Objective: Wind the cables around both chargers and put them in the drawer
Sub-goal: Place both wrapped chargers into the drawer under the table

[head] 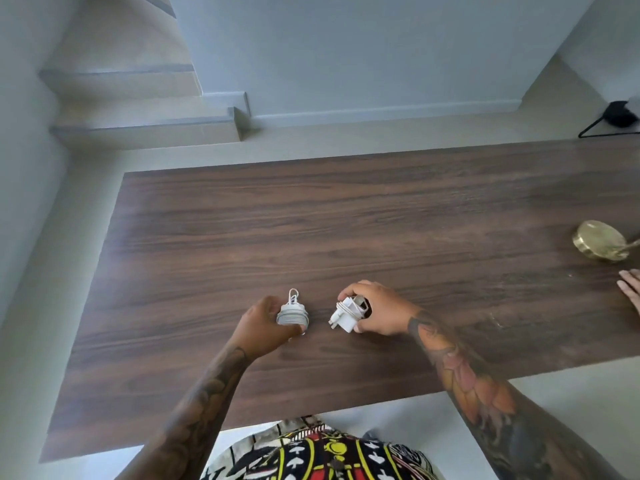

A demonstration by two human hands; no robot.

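Two white chargers are over the dark wooden table [346, 209]. My left hand [265, 323] grips the left charger [292, 313], whose grey cable is wound round its body, with a small loop of cable sticking up at its far side. My right hand [375, 308] grips the right charger [348, 315], which is tilted with its plug pins pointing left and cable wrapped over it. The two chargers are a short gap apart. No drawer shows in this view.
A round brass lamp base [597, 240] stands at the table's right edge. Another person's fingers [630, 284] rest on the table near it. Steps [145, 123] and pale floor lie beyond the table, and a black wire stand [613, 123] is far right.
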